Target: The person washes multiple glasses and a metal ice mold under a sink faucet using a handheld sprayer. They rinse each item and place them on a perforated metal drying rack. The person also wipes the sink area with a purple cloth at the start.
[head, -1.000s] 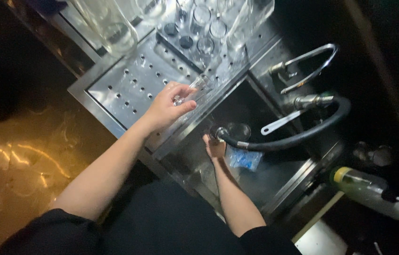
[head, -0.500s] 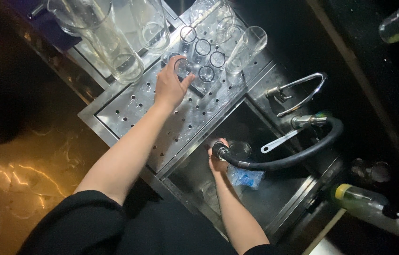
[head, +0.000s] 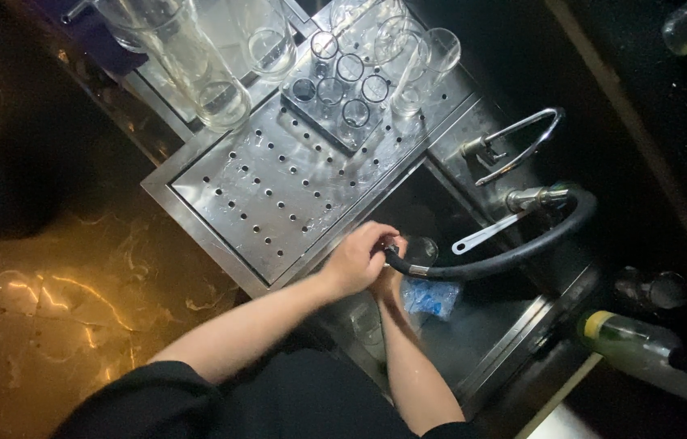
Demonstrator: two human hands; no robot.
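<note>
The left hand has come back from the small glasses to the black hose end over the sink, closing around it beside the mostly hidden right hand, whose grip I cannot tell.

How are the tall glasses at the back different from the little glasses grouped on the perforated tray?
The tall glasses tower over the little glasses, which are short and narrow. The tall glasses stand off the drain tray, on the ledge behind it, spread apart; the little glasses sit on the tray packed in tight rows. Both kinds are clear, upright with mouths up, and away from the hands at the hose.
</note>
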